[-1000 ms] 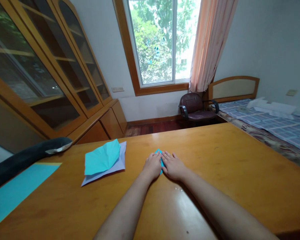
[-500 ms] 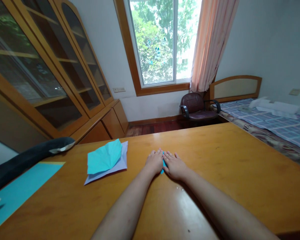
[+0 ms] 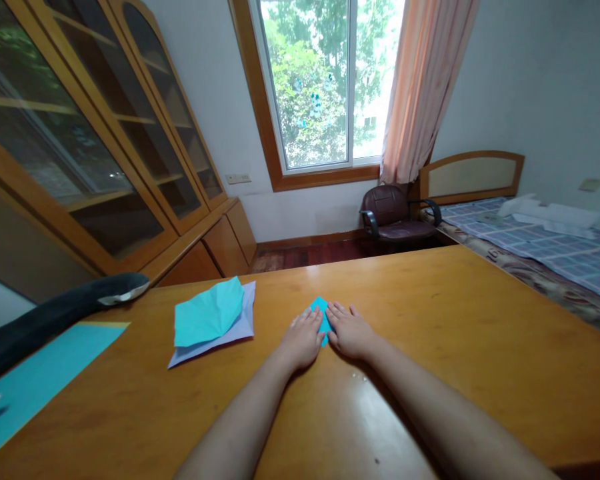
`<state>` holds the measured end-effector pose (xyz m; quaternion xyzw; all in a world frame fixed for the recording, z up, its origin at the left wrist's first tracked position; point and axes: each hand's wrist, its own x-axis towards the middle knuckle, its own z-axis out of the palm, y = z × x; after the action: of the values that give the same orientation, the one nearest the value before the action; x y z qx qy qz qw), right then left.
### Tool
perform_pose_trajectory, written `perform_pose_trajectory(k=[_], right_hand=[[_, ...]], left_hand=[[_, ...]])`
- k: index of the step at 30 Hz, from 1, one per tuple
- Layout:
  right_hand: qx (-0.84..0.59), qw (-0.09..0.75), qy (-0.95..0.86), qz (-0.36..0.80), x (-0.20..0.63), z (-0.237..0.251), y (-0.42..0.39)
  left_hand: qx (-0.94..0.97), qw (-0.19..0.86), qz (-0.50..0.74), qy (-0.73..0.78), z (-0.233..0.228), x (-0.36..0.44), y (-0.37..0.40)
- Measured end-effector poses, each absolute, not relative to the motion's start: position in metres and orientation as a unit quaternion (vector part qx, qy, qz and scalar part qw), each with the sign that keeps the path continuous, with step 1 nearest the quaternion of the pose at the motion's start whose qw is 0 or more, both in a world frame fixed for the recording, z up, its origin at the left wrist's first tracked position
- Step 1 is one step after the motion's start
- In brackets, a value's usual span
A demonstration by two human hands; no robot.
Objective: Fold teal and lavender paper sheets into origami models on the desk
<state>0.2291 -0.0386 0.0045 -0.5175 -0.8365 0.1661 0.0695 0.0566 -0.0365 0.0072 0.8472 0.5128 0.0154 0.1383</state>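
A small folded piece of blue paper [image 3: 322,311] lies on the wooden table [image 3: 430,373], its pointed top corner facing away from me. My left hand [image 3: 303,337] rests on its left side with the fingers laid flat. On the right side of the paper, my right hand [image 3: 349,329] lies palm down, fingers stretched out. Both hands cover the paper's side parts, so only its middle strip and top show. To the left sit a creased turquoise sheet [image 3: 207,313] and, partly beneath it, a pale lilac sheet [image 3: 240,331].
At the far left is a long turquoise sheet [image 3: 55,373] with a dark plush-looking object [image 3: 65,307] over its edge. Beyond the table stand a glass-door cabinet [image 3: 130,120], a maroon chair [image 3: 395,213] and a bed [image 3: 545,233].
My left hand has shifted left and slightly down across the blue paper, uncovering its top and middle. My right hand has stayed almost in place.
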Motion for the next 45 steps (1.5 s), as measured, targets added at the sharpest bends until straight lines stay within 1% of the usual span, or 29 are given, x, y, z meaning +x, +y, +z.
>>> perform_pose_trajectory(k=[5, 8, 9, 11, 13, 18, 21, 28, 33, 36, 39, 41, 45], right_hand=[[-0.517, 0.074, -0.836, 0.169, 0.230, 0.006, -0.039], [-0.517, 0.087, -0.835, 0.170, 0.231, 0.005, -0.039], [-0.516, 0.094, -0.835, 0.170, 0.232, 0.004, -0.039], [-0.512, 0.117, -0.834, 0.168, 0.233, 0.001, -0.037], [-0.511, 0.151, -0.829, 0.166, 0.234, -0.002, -0.035], [-0.507, 0.256, -0.806, 0.166, 0.237, -0.010, -0.026], [-0.519, 0.289, -0.791, 0.149, 0.237, -0.011, -0.022], [-0.525, 0.302, -0.785, 0.131, 0.235, -0.013, -0.016], [-0.540, 0.304, -0.775, 0.119, 0.234, -0.013, -0.016], [-0.550, 0.321, -0.762, 0.119, 0.235, -0.011, -0.017], [-0.565, 0.353, -0.733, 0.138, 0.236, -0.010, -0.018], [-0.582, 0.378, -0.700, 0.168, 0.236, -0.011, -0.017], [-0.588, 0.430, -0.628, 0.273, 0.236, -0.016, -0.013]], left_hand=[[0.844, 0.209, 0.032, 0.493, 0.016, 0.042, -0.027], [0.846, 0.263, 0.114, 0.449, 0.012, 0.028, -0.013], [0.831, 0.265, 0.160, 0.462, 0.009, 0.025, -0.009], [0.795, 0.235, 0.238, 0.506, 0.003, 0.020, -0.004], [0.775, 0.192, 0.275, 0.536, -0.001, 0.019, -0.003], [0.811, 0.137, 0.243, 0.513, -0.001, 0.028, -0.006], [0.819, 0.113, 0.224, 0.516, 0.002, 0.032, -0.008], [0.829, 0.080, 0.167, 0.527, 0.007, 0.037, -0.010], [0.840, 0.058, 0.155, 0.517, 0.010, 0.039, -0.012], [0.839, 0.043, 0.175, 0.513, 0.012, 0.041, -0.015], [0.826, 0.040, 0.224, 0.516, 0.013, 0.041, -0.017], [0.808, 0.046, 0.262, 0.526, 0.014, 0.041, -0.018], [0.776, 0.063, 0.321, 0.538, 0.014, 0.041, -0.017]])
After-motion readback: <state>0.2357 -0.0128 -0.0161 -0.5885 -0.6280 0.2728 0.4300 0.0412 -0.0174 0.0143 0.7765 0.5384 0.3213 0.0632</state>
